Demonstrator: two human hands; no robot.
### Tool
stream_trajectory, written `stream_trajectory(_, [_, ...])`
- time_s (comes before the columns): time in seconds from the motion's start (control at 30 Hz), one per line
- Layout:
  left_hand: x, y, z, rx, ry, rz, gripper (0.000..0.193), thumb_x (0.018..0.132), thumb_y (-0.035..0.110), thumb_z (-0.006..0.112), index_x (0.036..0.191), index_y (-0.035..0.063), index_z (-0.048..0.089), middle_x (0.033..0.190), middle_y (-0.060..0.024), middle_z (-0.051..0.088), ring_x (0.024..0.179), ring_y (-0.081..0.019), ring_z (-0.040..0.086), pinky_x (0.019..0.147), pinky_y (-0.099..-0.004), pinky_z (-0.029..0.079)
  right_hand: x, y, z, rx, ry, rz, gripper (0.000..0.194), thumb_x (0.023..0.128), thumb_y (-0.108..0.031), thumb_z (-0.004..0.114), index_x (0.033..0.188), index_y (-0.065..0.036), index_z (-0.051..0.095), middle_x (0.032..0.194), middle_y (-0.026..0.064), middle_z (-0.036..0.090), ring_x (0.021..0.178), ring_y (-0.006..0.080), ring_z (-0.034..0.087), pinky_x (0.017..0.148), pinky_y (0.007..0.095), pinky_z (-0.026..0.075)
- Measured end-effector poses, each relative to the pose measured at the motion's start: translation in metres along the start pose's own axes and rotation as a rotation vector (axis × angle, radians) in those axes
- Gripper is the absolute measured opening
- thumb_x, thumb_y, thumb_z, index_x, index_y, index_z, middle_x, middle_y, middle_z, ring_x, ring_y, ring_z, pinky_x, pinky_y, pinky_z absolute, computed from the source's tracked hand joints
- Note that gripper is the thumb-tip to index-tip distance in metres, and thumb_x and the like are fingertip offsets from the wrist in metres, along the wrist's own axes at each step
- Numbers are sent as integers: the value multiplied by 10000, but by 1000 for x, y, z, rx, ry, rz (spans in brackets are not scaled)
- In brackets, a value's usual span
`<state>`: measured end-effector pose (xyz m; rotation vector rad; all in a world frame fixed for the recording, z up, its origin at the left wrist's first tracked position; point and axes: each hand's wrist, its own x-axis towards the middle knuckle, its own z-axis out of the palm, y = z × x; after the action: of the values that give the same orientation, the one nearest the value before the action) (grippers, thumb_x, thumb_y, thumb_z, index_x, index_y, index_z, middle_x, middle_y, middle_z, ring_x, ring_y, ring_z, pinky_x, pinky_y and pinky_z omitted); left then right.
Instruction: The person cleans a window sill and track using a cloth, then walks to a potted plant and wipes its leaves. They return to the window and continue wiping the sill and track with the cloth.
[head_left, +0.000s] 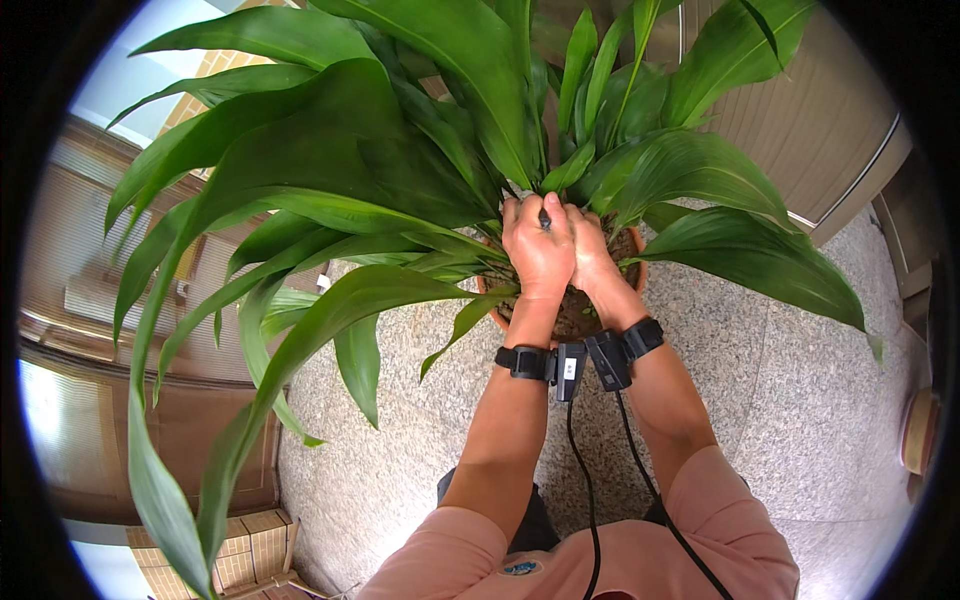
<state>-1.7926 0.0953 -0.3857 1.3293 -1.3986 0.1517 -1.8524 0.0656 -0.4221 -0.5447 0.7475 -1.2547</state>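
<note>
A large potted plant with broad green leaves (330, 150) stands before me in a round terracotta pot (640, 259). Above the soil (574, 319), close to the stems, my left hand (538, 251) is closed in a fist around a tool with a black handle (544, 219). Only the rounded end of that handle shows, beside the thumb; the rest of the tool is hidden. My right hand (592, 244) presses against the left one, its fingers mostly out of sight, so what it grips cannot be told.
Speckled stone flooring (697, 300) surrounds the pot. Brown ribbed panels (817, 127) rise at the far right, and a brown cabinet-like unit (150, 420) lines the left. Long leaves arch over the left side. Black cables (581, 465) run from the wrist-worn devices (570, 371) toward my body.
</note>
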Motion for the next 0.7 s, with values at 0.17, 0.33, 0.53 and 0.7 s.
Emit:
stream_trajectory(0.17, [0, 0, -1, -17, 16, -13, 197, 944, 148, 659, 837, -14, 627, 849, -231, 586, 757, -449, 588, 689, -512, 489, -3, 1, 1, -19, 13, -12, 392, 1006, -307, 614, 1061, 80, 646, 954, 138, 679, 811, 216, 657, 683, 393, 547])
stream_trajectory(0.33, [2, 2, -3, -14, -4, -53, 197, 937, 144, 665, 824, -13, 624, 829, -221, 587, 739, -441, 590, 678, -507, 491, -8, -1, 2, -47, 13, 17, 422, 1005, -338, 599, 1082, 75, 640, 973, 134, 677, 841, 213, 657, 719, 392, 550])
stream_trajectory(0.53, [0, 6, -4, -92, -21, -76, 210, 931, 157, 704, 835, -9, 618, 871, -199, 572, 781, -405, 578, 715, -480, 485, -13, -5, 1, -23, -28, 16, 394, 1026, -375, 583, 1156, -9, 648, 1040, 90, 681, 906, 190, 654, 764, 372, 549])
stream_trajectory(0.7, [-3, 12, -10, -195, -96, -62, 218, 953, 219, 718, 1004, 19, 647, 1001, -205, 589, 957, -407, 594, 855, -485, 483, -20, -18, -5, 58, -87, 100, 442, 1048, -467, 563, 1217, -65, 634, 1065, 57, 678, 946, 178, 651, 803, 369, 558])
